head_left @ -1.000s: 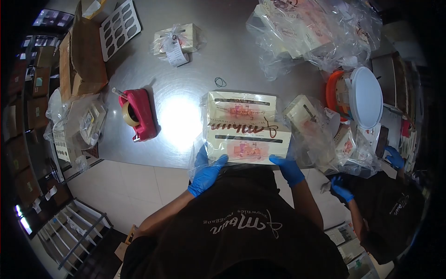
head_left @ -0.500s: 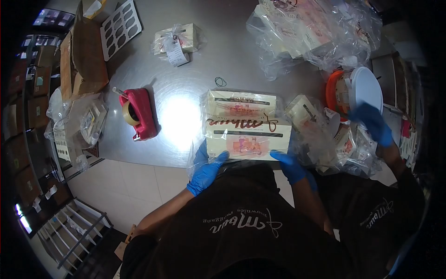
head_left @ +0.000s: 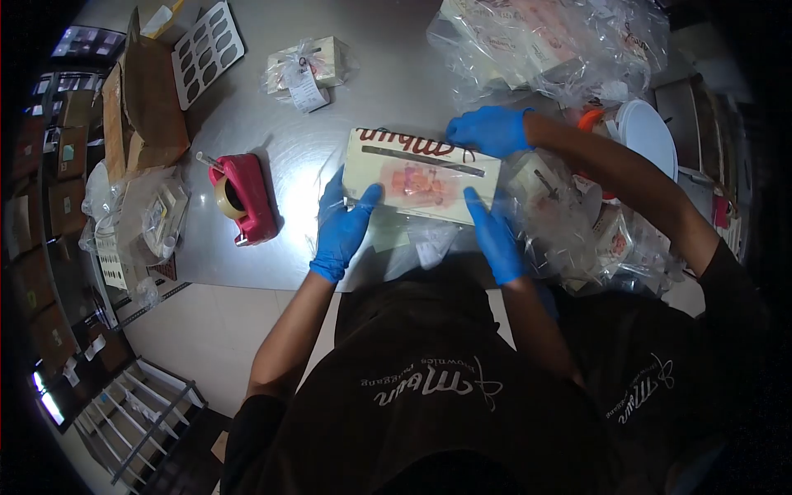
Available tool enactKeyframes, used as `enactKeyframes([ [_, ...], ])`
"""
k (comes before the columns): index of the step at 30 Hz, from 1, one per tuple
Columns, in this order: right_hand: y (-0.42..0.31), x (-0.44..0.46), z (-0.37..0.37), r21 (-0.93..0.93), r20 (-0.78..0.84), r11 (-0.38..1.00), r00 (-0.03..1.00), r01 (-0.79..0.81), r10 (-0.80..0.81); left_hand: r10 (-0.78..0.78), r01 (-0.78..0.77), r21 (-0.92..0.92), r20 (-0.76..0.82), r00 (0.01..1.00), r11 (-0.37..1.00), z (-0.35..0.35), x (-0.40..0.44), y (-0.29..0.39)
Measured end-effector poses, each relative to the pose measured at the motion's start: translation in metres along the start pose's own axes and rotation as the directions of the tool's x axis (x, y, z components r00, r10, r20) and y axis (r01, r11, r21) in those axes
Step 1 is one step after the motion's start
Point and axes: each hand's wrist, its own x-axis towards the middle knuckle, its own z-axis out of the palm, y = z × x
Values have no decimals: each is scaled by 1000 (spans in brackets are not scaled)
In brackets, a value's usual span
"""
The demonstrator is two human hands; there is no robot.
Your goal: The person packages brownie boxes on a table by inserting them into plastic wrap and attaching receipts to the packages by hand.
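A cream cardboard box [head_left: 422, 180] with red lettering, a dark strip and a pink-orange picture is tilted between my two gloved hands. My left hand [head_left: 348, 233] grips its left end, thumb on the face. On the right end, my right hand [head_left: 495, 241] holds it the same way. Clear plastic and a white paper slip [head_left: 433, 245] show just below the box. At its far right corner is a co-worker's blue-gloved hand [head_left: 488, 132], its fingers curled; whether it grips anything is hidden.
A red tape dispenser [head_left: 252, 202] stands to the left on the metal table [head_left: 305, 157]. Farther back lies a bagged box [head_left: 318, 64] with a receipt. Bagged boxes [head_left: 544, 198] and a white-lidded bucket [head_left: 648, 144] are at right, a cardboard carton [head_left: 147, 107] at left.
My hands have moved the box away from the table's front edge and slightly left, tilting it. The co-worker's hand has come from the bucket to the box's far corner.
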Motion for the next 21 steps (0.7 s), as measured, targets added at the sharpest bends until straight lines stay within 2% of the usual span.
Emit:
enactKeyframes([
  [2,3,9,7,-136,-144,970,964,203,-222,39,-39,5,11,999,999,0,5,-12],
  [4,-2,14,13,-142,-185,973,961,181,-206,77,-73,90,-35,996,993,3,0,-14],
  [5,2,24,16,-172,-281,964,928,201,-244,69,-66,95,-25,997,993,3,-5,-17],
  [6,4,34,17,-205,-374,954,882,221,-285,137,-128,272,-13,991,954,4,-7,-20],
  [7,0,40,15,-206,-357,942,875,267,-326,205,-188,438,9,979,879,5,-9,-24],
  [10,-2,49,11,-158,-338,958,898,241,-281,209,-198,531,41,977,824,10,-9,-44],
  [12,-11,39,10,-110,-307,957,907,267,-288,166,-146,486,3,986,861,13,-13,-50],
  [14,-11,21,13,-61,-272,957,917,285,-290,365,-261,699,0,931,665,14,-18,-50],
  [15,-6,10,17,-214,-305,922,875,322,-377,260,-189,631,-21,965,752,12,-20,-50],
  [17,-10,-21,26,-475,-278,781,772,407,-571,253,-193,570,-28,967,799,8,-23,-43],
  [18,-9,-35,32,-474,-279,782,773,405,-570,244,-199,500,-26,969,843,7,-25,-37],
  [20,-7,-56,37,-664,-110,581,707,471,-699,285,-229,494,-40,958,839,9,-27,-21],
  [21,-2,-60,35,-666,-114,581,706,468,-699,330,-260,489,-61,942,833,10,-27,-13],
])
